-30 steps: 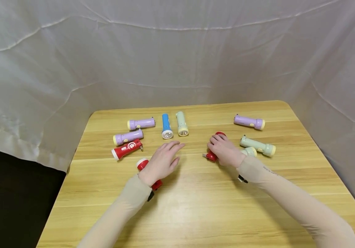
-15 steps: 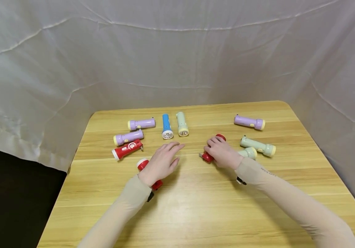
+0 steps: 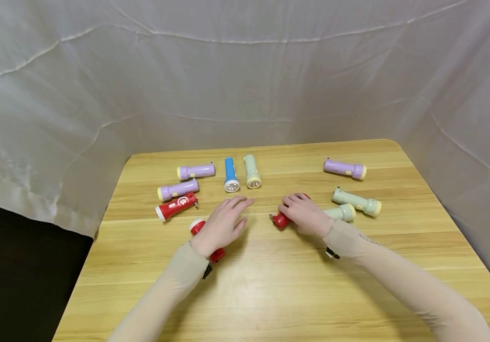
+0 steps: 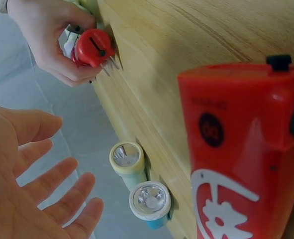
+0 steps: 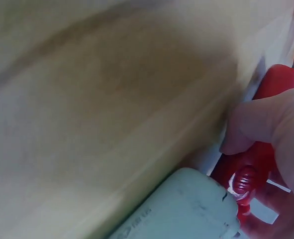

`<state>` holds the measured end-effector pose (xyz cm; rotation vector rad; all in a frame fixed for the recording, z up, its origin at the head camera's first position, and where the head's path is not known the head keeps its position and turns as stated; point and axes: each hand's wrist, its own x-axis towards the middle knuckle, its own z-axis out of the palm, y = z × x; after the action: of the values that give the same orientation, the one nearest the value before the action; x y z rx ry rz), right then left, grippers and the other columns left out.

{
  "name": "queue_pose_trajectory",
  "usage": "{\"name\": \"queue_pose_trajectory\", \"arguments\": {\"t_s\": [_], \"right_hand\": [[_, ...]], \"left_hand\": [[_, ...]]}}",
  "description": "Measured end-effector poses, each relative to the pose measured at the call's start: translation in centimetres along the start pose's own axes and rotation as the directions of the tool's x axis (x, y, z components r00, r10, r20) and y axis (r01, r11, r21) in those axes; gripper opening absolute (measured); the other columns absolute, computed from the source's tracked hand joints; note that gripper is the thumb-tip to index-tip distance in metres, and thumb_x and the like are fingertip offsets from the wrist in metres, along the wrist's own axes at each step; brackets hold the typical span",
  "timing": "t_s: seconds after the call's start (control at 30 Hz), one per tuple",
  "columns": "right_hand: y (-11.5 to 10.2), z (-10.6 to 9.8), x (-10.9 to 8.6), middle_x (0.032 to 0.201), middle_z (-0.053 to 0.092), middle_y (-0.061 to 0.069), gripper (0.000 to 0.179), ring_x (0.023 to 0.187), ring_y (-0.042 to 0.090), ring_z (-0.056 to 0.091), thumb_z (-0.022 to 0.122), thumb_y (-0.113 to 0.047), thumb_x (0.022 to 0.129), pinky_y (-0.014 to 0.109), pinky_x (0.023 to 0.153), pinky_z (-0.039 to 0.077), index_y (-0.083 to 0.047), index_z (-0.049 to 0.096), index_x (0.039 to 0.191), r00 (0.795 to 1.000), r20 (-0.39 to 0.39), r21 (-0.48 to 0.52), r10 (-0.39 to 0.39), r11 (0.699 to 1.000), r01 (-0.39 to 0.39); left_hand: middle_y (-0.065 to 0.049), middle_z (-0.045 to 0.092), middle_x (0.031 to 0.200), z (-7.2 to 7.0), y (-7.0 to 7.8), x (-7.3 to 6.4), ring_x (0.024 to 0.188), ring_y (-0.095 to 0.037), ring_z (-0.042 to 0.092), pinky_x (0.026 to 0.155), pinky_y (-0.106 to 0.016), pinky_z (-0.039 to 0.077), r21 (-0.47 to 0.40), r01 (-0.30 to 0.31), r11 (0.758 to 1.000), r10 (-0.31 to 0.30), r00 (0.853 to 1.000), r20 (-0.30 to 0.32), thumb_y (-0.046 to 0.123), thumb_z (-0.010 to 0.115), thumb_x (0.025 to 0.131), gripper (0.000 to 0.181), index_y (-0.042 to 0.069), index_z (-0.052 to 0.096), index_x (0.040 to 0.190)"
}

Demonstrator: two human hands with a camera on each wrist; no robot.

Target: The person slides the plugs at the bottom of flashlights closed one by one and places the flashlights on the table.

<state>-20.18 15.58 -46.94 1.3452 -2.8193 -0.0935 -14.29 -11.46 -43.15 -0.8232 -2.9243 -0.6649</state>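
Note:
My right hand grips a red flashlight lying at the table's middle. Its end with two metal prongs points toward the left, as the left wrist view also shows. Thumb and fingers wrap its body in the right wrist view. Just beside it lies a pale green flashlight, partly behind the right hand. My left hand hovers with spread, relaxed fingers and holds nothing. Below its wrist is another red flashlight, partly covered by the hand; its white emblem faces the left wrist camera.
On the left lie a red flashlight and two purple flashlights. A blue flashlight and a pale green one stand out at the back. To the right are a purple flashlight and another green flashlight. Grey cloth hangs behind the table.
My right hand has shifted slightly left and toward me with the red flashlight, showing more of the pale green one beside it. The left hand stays almost still.

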Motion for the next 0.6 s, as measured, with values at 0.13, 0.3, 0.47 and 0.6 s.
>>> {"name": "queue_pose_trajectory", "arguments": {"t_s": [0.13,0.3,0.47,0.6], "right_hand": [[-0.24,0.19,-0.07,0.11,0.065,0.009,0.036,0.11,0.031,0.061,0.079,-0.007,0.081,0.051,0.104,0.049,-0.011,0.065,0.113,0.999,-0.05,0.004,-0.02,1.0,0.02],[-0.53,0.01,-0.05,0.113,0.068,0.009,0.039,0.112,0.032,0.063,0.078,-0.008,0.08,0.05,0.104,0.049,-0.01,0.064,0.117,0.996,-0.086,0.034,-0.029,0.999,0.032],[-0.77,-0.29,-0.02,0.119,0.07,0.01,0.049,0.115,0.031,0.065,0.08,-0.011,0.08,0.049,0.106,0.049,-0.008,0.062,0.124,0.992,-0.124,0.069,-0.032,0.997,0.041],[-0.96,-0.52,-0.11,0.121,0.071,0.011,0.057,0.115,0.032,0.066,0.083,-0.01,0.075,0.049,0.106,0.049,-0.007,0.058,0.126,0.986,-0.165,0.122,-0.019,0.992,0.039]], "left_hand": [[-0.015,0.054,0.148,-0.05,-0.05,-0.17,0.135,-0.035,0.053,0.116,-0.052,0.042,-0.001,0.005,1.0,-0.005,1.0,-0.002,0.013,0.066,0.097,0.053,0.01,0.05,0.148],[-0.015,0.054,0.147,-0.12,-0.12,-0.28,0.135,-0.035,0.053,0.116,-0.052,0.042,-0.012,0.015,1.0,-0.015,1.0,-0.019,0.013,0.066,0.097,0.053,0.011,0.05,0.147],[-0.013,0.056,0.145,-0.15,-0.2,-0.26,0.134,-0.033,0.054,0.115,-0.049,0.044,-0.037,0.015,0.999,-0.019,0.995,-0.095,0.009,0.066,0.096,0.048,0.01,0.054,0.143],[-0.011,0.058,0.143,-0.28,-0.18,-0.26,0.132,-0.03,0.056,0.113,-0.047,0.046,-0.053,0.015,0.998,-0.023,0.988,-0.154,0.008,0.065,0.096,0.045,0.01,0.056,0.14]]}}
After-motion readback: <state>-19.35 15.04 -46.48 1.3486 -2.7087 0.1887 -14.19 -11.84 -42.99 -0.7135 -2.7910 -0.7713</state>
